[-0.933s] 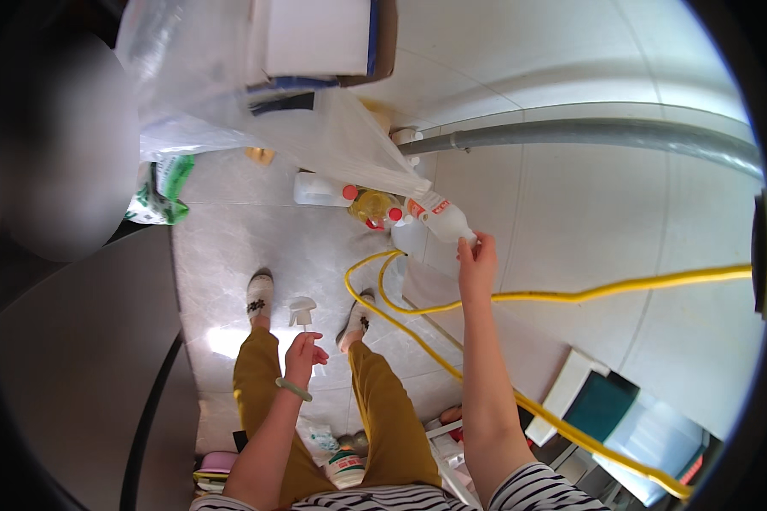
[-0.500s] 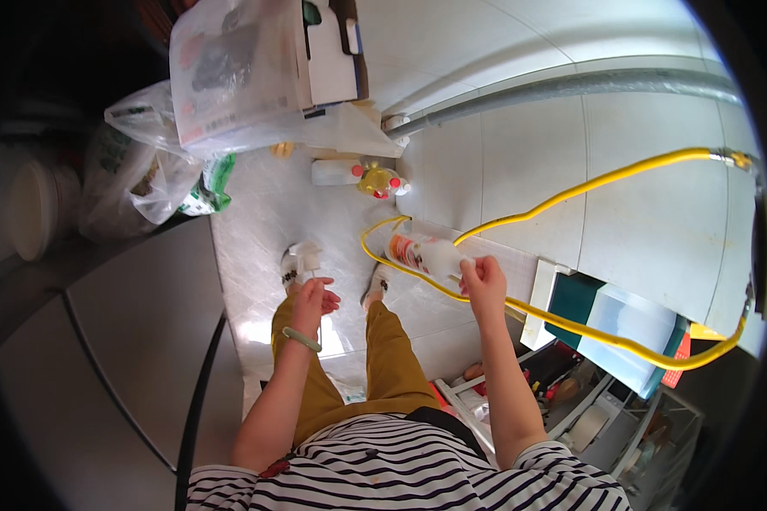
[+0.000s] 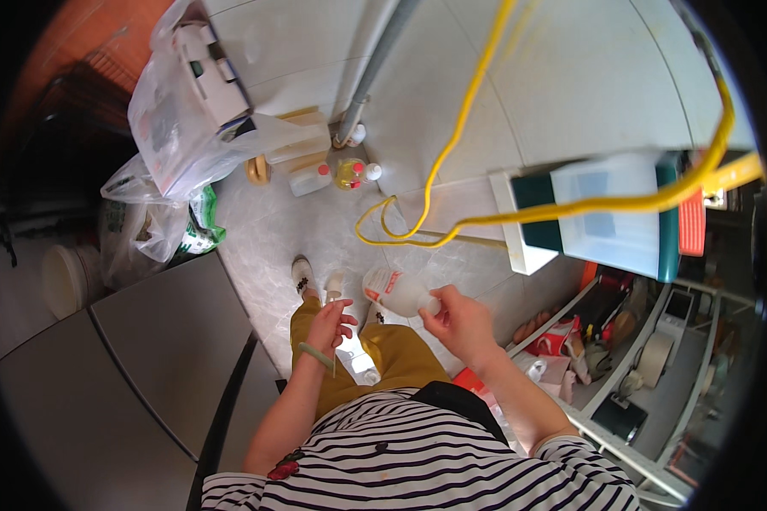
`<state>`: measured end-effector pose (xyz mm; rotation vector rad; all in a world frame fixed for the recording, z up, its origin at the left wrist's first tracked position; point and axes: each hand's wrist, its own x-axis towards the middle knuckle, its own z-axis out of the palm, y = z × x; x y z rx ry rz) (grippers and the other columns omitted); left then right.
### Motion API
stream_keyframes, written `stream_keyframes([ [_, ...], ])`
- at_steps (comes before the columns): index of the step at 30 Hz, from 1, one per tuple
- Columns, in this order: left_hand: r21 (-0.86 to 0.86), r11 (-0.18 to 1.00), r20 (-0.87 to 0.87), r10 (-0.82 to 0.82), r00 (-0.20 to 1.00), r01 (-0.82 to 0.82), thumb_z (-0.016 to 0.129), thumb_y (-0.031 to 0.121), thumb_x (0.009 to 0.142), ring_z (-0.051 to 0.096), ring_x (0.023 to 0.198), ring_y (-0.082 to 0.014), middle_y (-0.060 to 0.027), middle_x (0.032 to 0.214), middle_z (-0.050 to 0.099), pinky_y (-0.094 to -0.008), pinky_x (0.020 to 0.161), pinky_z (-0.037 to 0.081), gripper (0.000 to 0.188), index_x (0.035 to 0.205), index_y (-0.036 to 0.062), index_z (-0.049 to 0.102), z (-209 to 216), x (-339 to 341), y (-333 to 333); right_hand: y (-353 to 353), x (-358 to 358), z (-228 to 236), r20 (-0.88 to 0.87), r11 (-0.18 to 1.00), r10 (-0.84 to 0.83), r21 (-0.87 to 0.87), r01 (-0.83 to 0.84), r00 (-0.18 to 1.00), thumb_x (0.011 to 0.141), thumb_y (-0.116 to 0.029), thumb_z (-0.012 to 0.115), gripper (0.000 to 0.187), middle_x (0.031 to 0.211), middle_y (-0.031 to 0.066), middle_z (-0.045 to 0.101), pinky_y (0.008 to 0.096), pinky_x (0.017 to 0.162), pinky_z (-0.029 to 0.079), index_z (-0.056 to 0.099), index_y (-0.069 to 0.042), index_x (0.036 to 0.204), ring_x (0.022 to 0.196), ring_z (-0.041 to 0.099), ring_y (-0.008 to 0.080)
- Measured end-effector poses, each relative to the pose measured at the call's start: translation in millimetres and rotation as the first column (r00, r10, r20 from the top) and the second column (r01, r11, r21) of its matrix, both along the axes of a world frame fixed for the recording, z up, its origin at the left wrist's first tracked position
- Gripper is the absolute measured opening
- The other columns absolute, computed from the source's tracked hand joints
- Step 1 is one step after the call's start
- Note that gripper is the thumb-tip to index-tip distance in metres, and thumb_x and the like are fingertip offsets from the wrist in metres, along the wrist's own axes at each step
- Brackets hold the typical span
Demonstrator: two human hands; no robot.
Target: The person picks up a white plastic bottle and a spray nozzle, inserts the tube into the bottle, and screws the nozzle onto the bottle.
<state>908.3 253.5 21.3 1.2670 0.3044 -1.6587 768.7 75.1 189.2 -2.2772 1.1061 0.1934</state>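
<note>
My right hand (image 3: pixel 460 317) pinches the narrow end of a translucent white plastic bottle (image 3: pixel 398 292) with an orange-red label. The bottle is tilted, its wide end pointing left toward my other hand. In my left hand (image 3: pixel 327 324) is a thin-handled white tool (image 3: pixel 335 282). Its pale head sticks out beyond my fingers and the slim handle runs back past the green bangle (image 3: pixel 315 354) on my wrist. What kind of tool it is, I cannot make out. Both hands are held in front of my legs, apart from each other.
A yellow hose (image 3: pixel 562 209) loops across the right side. Several bottles, one a yellow-filled bottle (image 3: pixel 349 174), stand by the wall. Plastic bags (image 3: pixel 158 217) sit at left above a grey cabinet (image 3: pixel 158 332). A green-and-clear bin (image 3: pixel 609 217) and a cluttered shelf rack (image 3: pixel 622 383) are at right.
My view has turned, so the wall, hose and shelf rack appear shifted. The bottle and the tool's head have come closer together; both stay in my hands.
</note>
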Motion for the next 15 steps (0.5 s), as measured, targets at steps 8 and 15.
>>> stream_keyframes([
  [8,-0.052,0.991,-0.230,-0.133,0.964,0.125,0.035,0.060,0.093,0.056,0.065,-0.0073,-0.0003,0.088,0.063,-0.0189,0.040,0.026,0.051,0.117,0.0182,0.051,27.7,-76.4,-18.6,24.5,-90.2,32.3,0.096,0.997,0.047,0.063,-0.053,0.994,0.077,-0.028,0.070,0.029,0.071,0.0083,0.064,0.0327,0.056,0.050,0.060,-0.006,0.094,0.061,0.063,0.0228],
  [15,-0.395,0.855,-0.285,-0.462,0.840,0.336,0.041,0.056,0.093,0.056,0.076,-0.0049,0.0056,0.100,0.061,-0.0176,0.047,0.028,0.048,0.123,0.0192,0.049,51.1,-132.6,-37.7,33.7,-172.7,71.0,0.213,0.995,-0.101,0.047,0.093,0.972,0.073,-0.018,0.073,0.028,0.070,0.0075,0.064,0.0291,0.055,0.050,0.063,-0.005,0.096,0.059,0.063,0.0188],
])
